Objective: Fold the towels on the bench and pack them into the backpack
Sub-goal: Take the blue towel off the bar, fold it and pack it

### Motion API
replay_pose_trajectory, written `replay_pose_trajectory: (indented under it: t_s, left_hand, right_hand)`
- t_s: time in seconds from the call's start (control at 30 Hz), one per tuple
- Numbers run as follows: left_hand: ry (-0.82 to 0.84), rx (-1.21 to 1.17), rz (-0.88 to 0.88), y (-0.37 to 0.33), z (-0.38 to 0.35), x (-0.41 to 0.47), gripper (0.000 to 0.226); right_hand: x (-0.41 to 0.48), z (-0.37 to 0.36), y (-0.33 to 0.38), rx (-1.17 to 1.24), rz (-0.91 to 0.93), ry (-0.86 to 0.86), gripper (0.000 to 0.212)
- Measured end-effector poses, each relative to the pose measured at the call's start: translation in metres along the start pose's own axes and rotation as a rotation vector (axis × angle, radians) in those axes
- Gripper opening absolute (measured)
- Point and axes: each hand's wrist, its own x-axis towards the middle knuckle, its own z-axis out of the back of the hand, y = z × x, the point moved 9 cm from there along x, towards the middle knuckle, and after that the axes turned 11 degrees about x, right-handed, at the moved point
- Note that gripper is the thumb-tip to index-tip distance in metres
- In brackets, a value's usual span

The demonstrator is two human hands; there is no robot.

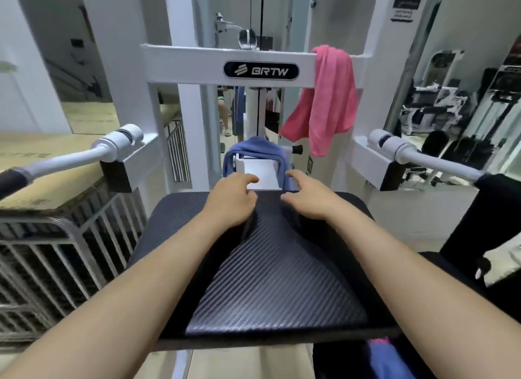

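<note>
Arms stretched over bench (282, 280) toward backpack (255, 149) — mid-frame.
L hand (231, 199), R hand (311, 199): fingers loose, apart, gripping nothing.

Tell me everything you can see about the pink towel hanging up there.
The pink towel is soft-looking cloth, unfolded and bunched. It is draped over the right end of the machine's white crossbar, hanging down in loose folds, one corner flaring left. Its lowest tip ends right of the blue backpack, apart from it.

Bright, even light; edges warped, hands perhaps motion-blurred.
</note>
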Motion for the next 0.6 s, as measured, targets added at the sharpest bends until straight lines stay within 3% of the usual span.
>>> replay_pose_trajectory:
  t_s: [0.3,0.4,0.5,0.6]
  left_hand:
    - [-0.014,0.069,0.05,0.024,-0.037,0.129,0.039]
    - [-0.002,0.078,0.035,0.018,-0.051,0.148,0.036]
    - [-0.008,0.059,0.041,0.016,-0.061,0.153,0.037]
    - [-0.022,-0.005,0.038,0.016,-0.06,0.148,0.054]
  right_hand:
    - [0.179,0.0,-0.028,0.054,-0.041,-0.066,0.063]
    - [0.197,0.002,-0.039,0.07,-0.032,-0.185,0.044]
    - [0.192,0.014,-0.046,0.105,-0.014,-0.337,0.012]
    - [0.175,0.028,-0.03,0.337,0.039,-0.381,0.035]
